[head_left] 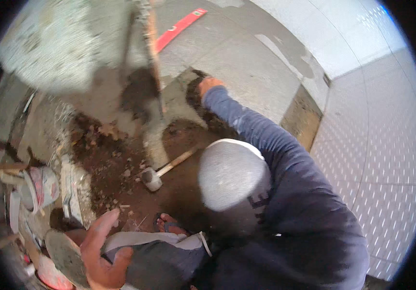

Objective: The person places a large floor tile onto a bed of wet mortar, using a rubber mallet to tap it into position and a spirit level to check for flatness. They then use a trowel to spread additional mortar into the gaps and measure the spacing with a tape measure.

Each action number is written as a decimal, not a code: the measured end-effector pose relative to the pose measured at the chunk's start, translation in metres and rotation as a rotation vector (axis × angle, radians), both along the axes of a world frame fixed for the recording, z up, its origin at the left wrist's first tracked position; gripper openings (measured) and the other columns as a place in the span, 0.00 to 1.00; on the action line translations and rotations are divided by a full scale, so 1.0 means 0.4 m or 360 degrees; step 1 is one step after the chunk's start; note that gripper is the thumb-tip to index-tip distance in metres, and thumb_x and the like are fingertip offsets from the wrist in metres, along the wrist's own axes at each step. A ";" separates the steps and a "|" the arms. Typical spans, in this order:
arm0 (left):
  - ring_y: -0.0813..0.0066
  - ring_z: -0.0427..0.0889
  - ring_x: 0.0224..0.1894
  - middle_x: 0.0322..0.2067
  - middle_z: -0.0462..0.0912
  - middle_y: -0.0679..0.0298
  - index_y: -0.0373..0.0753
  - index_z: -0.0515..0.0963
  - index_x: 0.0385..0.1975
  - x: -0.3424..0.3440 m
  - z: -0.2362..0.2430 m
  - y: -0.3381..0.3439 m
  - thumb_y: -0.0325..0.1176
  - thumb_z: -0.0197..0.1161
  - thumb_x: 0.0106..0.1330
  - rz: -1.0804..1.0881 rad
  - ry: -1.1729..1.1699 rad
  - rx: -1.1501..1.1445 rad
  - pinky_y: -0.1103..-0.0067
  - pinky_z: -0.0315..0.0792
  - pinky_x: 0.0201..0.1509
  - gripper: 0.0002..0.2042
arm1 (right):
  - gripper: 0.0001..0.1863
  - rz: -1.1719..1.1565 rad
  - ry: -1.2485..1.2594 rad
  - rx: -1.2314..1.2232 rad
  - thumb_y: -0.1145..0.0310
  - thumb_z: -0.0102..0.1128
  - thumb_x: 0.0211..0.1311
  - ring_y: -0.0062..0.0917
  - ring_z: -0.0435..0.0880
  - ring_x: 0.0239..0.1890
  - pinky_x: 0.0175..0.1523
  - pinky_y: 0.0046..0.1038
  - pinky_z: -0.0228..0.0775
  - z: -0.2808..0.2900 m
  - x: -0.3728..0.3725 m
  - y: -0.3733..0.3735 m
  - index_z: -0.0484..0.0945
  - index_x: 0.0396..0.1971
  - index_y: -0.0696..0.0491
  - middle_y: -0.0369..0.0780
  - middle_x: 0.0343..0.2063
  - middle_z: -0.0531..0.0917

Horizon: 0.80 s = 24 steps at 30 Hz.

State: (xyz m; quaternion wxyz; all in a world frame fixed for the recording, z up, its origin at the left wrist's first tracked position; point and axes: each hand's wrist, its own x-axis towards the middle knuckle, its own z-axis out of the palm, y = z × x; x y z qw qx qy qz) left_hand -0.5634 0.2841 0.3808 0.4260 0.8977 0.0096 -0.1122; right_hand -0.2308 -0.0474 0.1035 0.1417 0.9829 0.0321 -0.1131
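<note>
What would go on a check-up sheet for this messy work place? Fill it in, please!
Surface: loose brown soil with small lumps, next to grey floor tiles.
Job's things: mallet lying on the soil; red bar lying on the tiles.
Clutter: smeared bucket and odds and ends, at the left.
Hands: right hand at the soil's dark upper edge, grip unclear; left hand open.
Cables: nothing seen.
Surroundings: white wall and dotted grey tiling, at the right.
</note>
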 end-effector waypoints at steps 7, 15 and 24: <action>0.52 0.83 0.52 0.52 0.82 0.47 0.43 0.69 0.67 0.041 -0.002 0.026 0.46 0.61 0.65 -0.0360 0.0023 0.0239 0.66 0.73 0.58 0.31 | 0.15 0.0379 0.0340 -0.0374 0.65 0.59 0.63 0.37 0.84 0.51 0.47 0.35 0.82 0.018 -0.268 -0.230 0.85 0.47 0.48 0.48 0.50 0.83; 0.54 0.78 0.58 0.55 0.79 0.47 0.30 0.73 0.60 0.043 -0.027 0.046 0.50 0.59 0.65 -0.0223 0.0131 -0.0034 0.67 0.68 0.64 0.32 | 0.17 -0.0085 0.0477 -0.0240 0.67 0.56 0.61 0.38 0.85 0.43 0.42 0.36 0.81 0.024 -0.602 -0.495 0.81 0.46 0.60 0.48 0.38 0.85; 0.59 0.79 0.55 0.53 0.80 0.53 0.32 0.74 0.58 0.133 -0.516 0.116 0.31 0.60 0.69 -0.0035 0.0364 -0.0747 0.67 0.69 0.64 0.19 | 0.28 -0.0511 0.0685 -0.0359 0.62 0.58 0.60 0.44 0.86 0.44 0.45 0.44 0.78 0.152 -0.800 -0.704 0.70 0.60 0.54 0.51 0.40 0.85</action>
